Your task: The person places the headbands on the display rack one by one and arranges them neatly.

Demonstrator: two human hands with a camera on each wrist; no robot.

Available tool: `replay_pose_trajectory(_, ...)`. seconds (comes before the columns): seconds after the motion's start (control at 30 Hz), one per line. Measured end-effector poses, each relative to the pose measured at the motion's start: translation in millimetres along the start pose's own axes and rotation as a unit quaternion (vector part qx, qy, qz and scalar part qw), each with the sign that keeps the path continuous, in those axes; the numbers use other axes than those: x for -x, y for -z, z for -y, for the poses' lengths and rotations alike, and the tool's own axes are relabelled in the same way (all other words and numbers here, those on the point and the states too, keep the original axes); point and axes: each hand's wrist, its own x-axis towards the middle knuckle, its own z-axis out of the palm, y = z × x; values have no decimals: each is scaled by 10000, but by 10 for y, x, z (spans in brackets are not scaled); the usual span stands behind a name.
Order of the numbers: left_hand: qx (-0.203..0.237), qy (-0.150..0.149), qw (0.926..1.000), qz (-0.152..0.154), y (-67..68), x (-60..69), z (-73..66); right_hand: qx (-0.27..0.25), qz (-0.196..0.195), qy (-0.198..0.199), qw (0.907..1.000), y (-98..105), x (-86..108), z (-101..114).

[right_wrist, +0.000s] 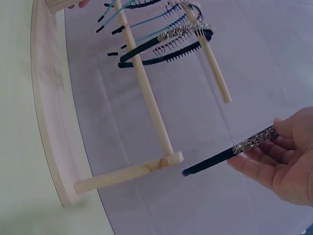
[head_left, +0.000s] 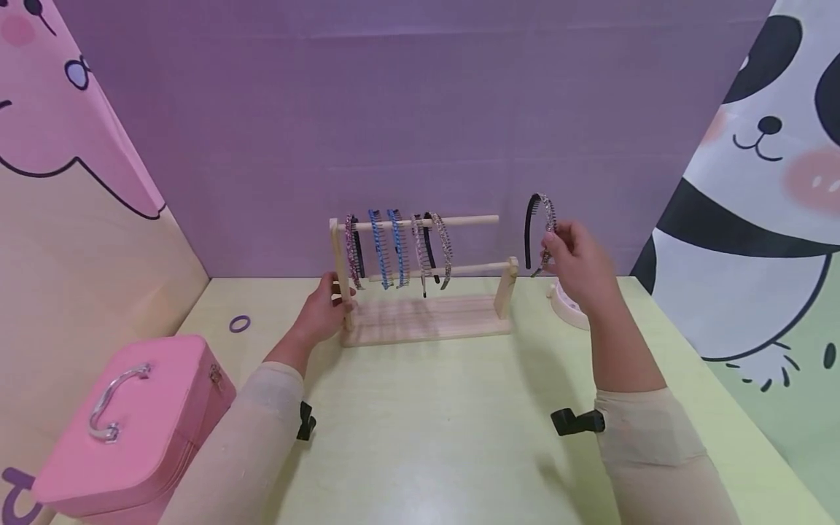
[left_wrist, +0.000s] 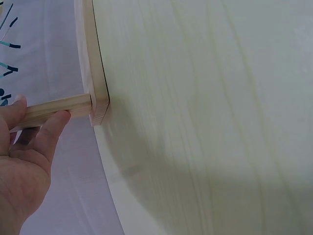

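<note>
A wooden rack (head_left: 426, 321) with two horizontal rods stands on the table. Several glittery headbands hang over its upper rod (head_left: 475, 219), among them a pink one (head_left: 350, 251), a blue one (head_left: 379, 249) and a silver one (head_left: 443, 250). My left hand (head_left: 321, 310) grips the rack's left upright (left_wrist: 58, 107) between thumb and fingers. To the right of the rod's free end, my right hand (head_left: 577, 266) pinches a black headband with sparkling stones (right_wrist: 252, 141) by one side, held in the air apart from the rack.
At the front left sits a pink case (head_left: 151, 408) with a silver handle. A purple ring (head_left: 240, 324) lies on the table (head_left: 420, 437) left of the rack. Behind my right hand is a partly hidden pale pink round object (head_left: 566, 308). A purple backdrop (head_left: 420, 109) stands behind.
</note>
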Motion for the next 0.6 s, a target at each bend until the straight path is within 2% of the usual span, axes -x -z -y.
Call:
replay_pose_trajectory(0.13, -11, -108, 9999, -11, 10, -2, -8, -282, -385, 497, 9976, -108, -26, 81)
replay_pose_trajectory(0.23, 29, -102, 9999, -9, 13, -3, -18, -487, -489, 789, 9945, -199, -53, 138)
replay_pose_trajectory(0.4, 53, -29, 10000, -40, 17, -3, -20, -726, -344, 1228, 9892, -378, -89, 229)
replay_pose_trajectory(0.6, 48, -69, 10000, -22, 6, 3, 4, -724, 35, 1372, 9879, -618, -116, 231)
